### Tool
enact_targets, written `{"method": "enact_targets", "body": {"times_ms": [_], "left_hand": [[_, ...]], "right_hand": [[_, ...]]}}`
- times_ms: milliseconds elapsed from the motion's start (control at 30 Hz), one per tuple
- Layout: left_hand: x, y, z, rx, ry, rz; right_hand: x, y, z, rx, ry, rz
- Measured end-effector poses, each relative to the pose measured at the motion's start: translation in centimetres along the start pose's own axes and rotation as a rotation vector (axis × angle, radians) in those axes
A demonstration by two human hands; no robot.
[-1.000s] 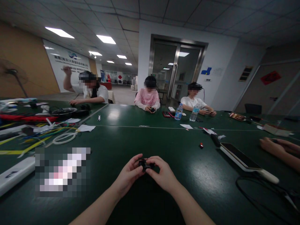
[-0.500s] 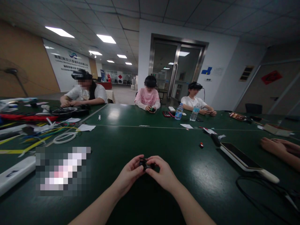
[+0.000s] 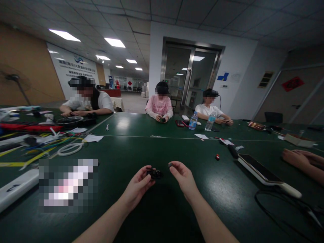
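My left hand (image 3: 136, 185) is closed around one end of a small black object (image 3: 156, 173), which has an uneven surface with small details; its exact kind I cannot make out. Across a short gap to the right, my right hand (image 3: 184, 178) pinches a small dark piece (image 3: 169, 165) between thumb and fingertips. The piece is held apart from the black object. Both hands are above the dark green table (image 3: 167, 209), close to its near side.
A phone lies on a white-handled holder (image 3: 263, 172) at right, near a black cable and another person's hands (image 3: 301, 162). A small red item (image 3: 217, 157) is ahead. Bottles (image 3: 193, 120) stand farther back. Cables (image 3: 71, 148) and a white bar (image 3: 19, 189) lie left. Three people sit opposite.
My hands were together on the black object. Now my right hand has moved away to the right with the small dark piece, and the black object stays in my left hand.
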State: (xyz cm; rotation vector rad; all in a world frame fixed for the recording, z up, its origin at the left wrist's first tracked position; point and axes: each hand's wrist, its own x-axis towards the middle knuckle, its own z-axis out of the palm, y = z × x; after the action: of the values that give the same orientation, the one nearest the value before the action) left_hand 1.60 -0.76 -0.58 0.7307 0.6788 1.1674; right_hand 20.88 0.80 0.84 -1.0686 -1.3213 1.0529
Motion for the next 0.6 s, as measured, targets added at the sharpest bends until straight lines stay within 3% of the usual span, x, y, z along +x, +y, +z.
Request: {"method": "enact_targets", "body": {"times_ms": [233,600], "left_hand": [[0.0,0.05,-0.23,0.001,0.005,0.005],[-0.13,0.2,0.03,0.034,0.015,-0.002]], "right_hand": [[0.08,-0.03,-0.71,0.054,0.067,0.05],[0.24,-0.4,-1.02,0.382,0.23,0.154]]}}
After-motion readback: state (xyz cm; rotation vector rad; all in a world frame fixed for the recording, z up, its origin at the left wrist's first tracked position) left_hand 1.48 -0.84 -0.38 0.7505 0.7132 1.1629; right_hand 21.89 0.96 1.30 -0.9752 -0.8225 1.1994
